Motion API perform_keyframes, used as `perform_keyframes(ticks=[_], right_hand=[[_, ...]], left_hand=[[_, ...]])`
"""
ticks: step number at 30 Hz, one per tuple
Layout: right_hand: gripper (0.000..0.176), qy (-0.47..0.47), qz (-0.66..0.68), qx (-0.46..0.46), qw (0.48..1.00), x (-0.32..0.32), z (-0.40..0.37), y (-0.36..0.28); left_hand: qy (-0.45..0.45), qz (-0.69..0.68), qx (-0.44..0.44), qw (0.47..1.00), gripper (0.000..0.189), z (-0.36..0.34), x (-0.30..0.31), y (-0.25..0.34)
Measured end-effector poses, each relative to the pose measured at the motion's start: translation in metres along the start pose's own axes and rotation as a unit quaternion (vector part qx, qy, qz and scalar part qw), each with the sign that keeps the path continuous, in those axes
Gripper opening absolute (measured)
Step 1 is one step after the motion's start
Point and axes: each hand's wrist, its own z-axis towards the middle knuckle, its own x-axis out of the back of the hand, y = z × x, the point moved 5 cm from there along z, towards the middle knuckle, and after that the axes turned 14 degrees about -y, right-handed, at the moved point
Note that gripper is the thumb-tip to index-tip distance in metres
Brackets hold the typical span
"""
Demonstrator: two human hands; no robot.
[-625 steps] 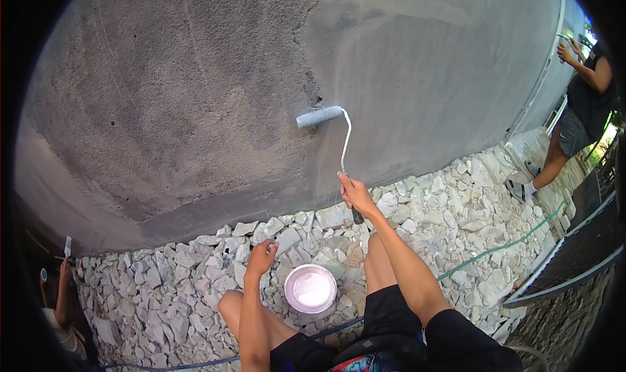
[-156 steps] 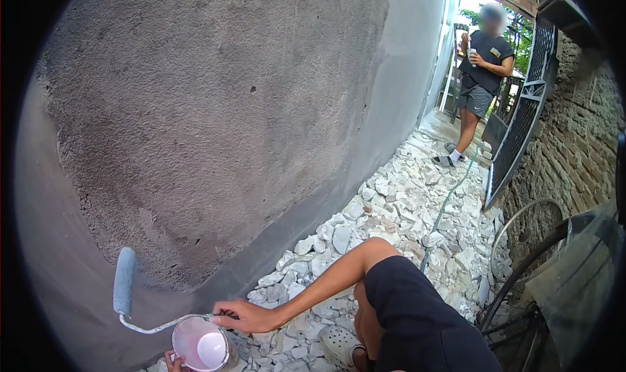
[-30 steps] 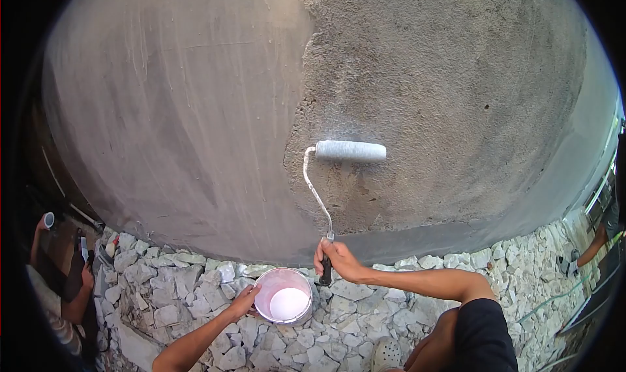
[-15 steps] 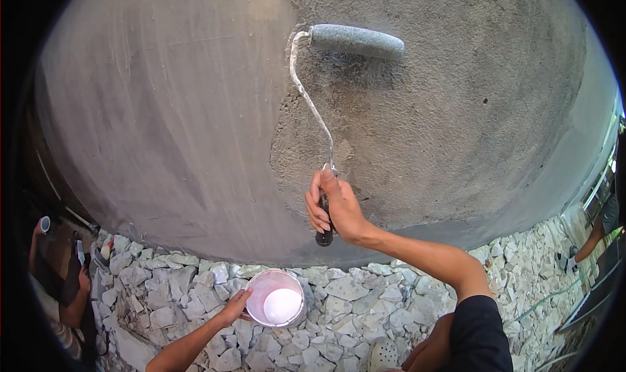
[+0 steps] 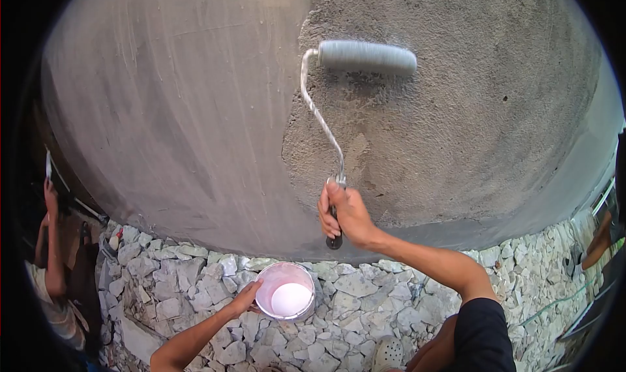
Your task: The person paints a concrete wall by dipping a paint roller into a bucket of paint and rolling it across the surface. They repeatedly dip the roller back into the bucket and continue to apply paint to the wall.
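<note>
My right hand (image 5: 349, 210) is closed round the black handle of a paint roller (image 5: 367, 56). The long bent metal frame rises from my fist, and the pale fuzzy sleeve lies sideways, blurred, against a grey wall (image 5: 450, 131). A dark damp patch shows just below the sleeve. Lower down, my left hand (image 5: 246, 299) grips the rim of a small bucket (image 5: 284, 271) at its left side. White liquid (image 5: 291, 299) covers the bucket's bottom, and pinkish-white smears coat its inner walls.
Broken pale stones (image 5: 352, 286) cover the ground along the wall's foot. At the left edge, another person's raised arm (image 5: 55, 241) holds a thin pale tool (image 5: 48, 165). Someone's leg (image 5: 596, 245) shows at the far right. A perforated shoe (image 5: 389, 352) stands below me.
The roller has moved a short way down the wall in my right hand. My view has shifted a little to the left. At the left, the other person has raised an arm and tool.
</note>
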Motion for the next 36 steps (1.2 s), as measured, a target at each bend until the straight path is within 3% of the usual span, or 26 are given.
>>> perform_keyframes(ticks=[6,11,14,16,23,36], right_hand=[[0.052,0.014,-0.035,0.097,0.995,-0.001,0.000,-0.049],[0.051,0.035,-0.050,0.095,0.994,0.009,-0.004,-0.046],[0.051,0.023,-0.043,0.067,0.997,0.010,-0.010,-0.025],[0.060,0.030,-0.004,0.032,0.999,0.013,-0.014,0.000],[0.057,0.019,-0.016,-0.015,1.000,0.012,-0.038,0.082],[0.053,-0.017,0.007,0.059,0.998,-0.005,0.002,-0.031]], left_hand=[[0.000,0.004,-0.002,1.000,0.070,0.001,0.001,0.000],[-0.019,0.004,-0.008,1.000,0.069,0.007,0.004,-0.002],[-0.025,0.005,-0.007,1.000,0.070,0.008,0.003,-0.002],[-0.023,0.002,-0.009,1.000,0.070,0.005,0.001,-0.001],[-0.026,0.000,-0.018,0.999,0.071,0.003,0.002,-0.002],[-0.015,-0.001,-0.003,1.000,0.070,0.007,0.005,-0.011]])
